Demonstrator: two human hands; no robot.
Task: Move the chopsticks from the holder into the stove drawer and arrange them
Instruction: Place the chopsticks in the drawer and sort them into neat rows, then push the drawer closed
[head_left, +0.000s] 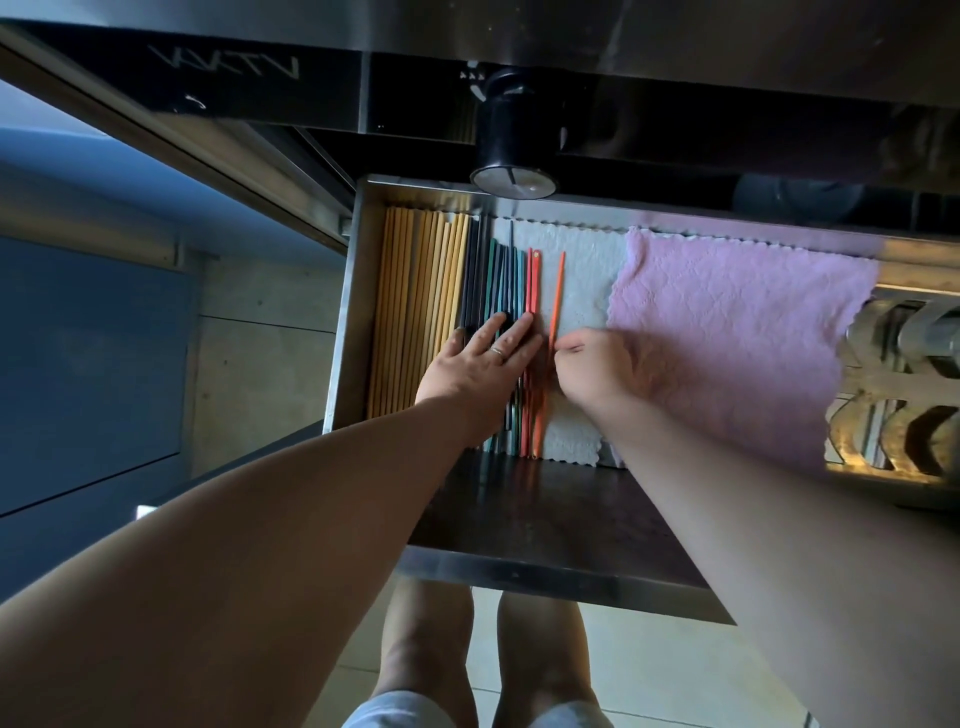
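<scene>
Pressing flat on the dark chopsticks (498, 280) near the frame's centre, left hand (478, 361) spread, fingers (511, 332) released and extended, a ring on one of them. Pinching the lower part of a single orange chopstick (557, 296) just right of centre, right hand (602, 371) curled, fingers clenched on it; stick angled slightly, apart from the rest of the row. Lying sorted by colour in the open stove drawer (358, 291): pale wooden chopsticks (415, 306) at the drawer's left wall, then the dark and teal ones, then red chopsticks (532, 280) touching them. Resting under all of these, a white liner cloth (582, 275) with a scalloped edge. Overlapping that liner on the right, a pink cloth (727, 322), reaching past the drawer's right side. Hanging above the drawer at top centre, a black stove knob (511, 150) on a dark panel, partly blocking sight of the drawer's far rim. Showing at the right edge, a metal rack (904, 395), detail unclear. Visible at the bottom, bare legs over tiled floor (675, 686). Crossing the lower frame, both forearms, hiding the near ends of several chopsticks.
</scene>
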